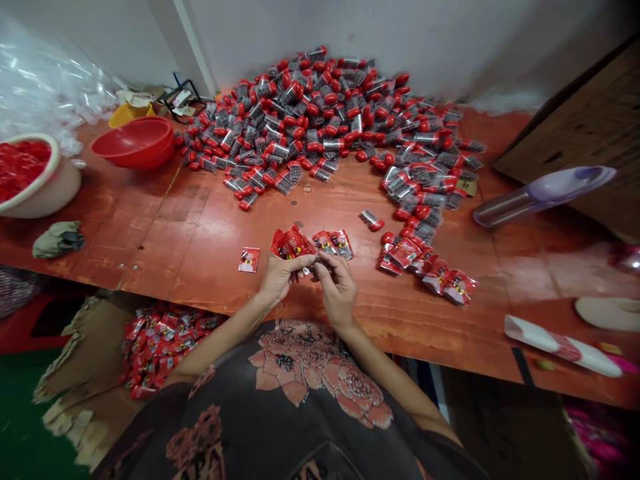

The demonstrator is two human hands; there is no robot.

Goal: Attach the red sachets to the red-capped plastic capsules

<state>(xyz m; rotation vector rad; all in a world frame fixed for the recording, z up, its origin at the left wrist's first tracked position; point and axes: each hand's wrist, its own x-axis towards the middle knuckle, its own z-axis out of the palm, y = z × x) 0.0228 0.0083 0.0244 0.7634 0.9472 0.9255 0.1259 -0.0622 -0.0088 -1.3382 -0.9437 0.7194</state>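
My left hand is closed around a few red printed packets, its thumb pressed over their lower edge. Touching it from the right, my right hand pinches with thumb and fingertips at something small beside the packets; the fingers hide what it is. Just behind my right fingers lie more red packets on the table. One flat red-and-white packet rests to the left of my hands. A single clear tube with a red cap lies to their right.
Behind is a large heap of red-capped tubes. More packets lie at right, near a clear scoop and a cardboard box. A red bowl and white tub stand left. Below the edge, a carton holds packets.
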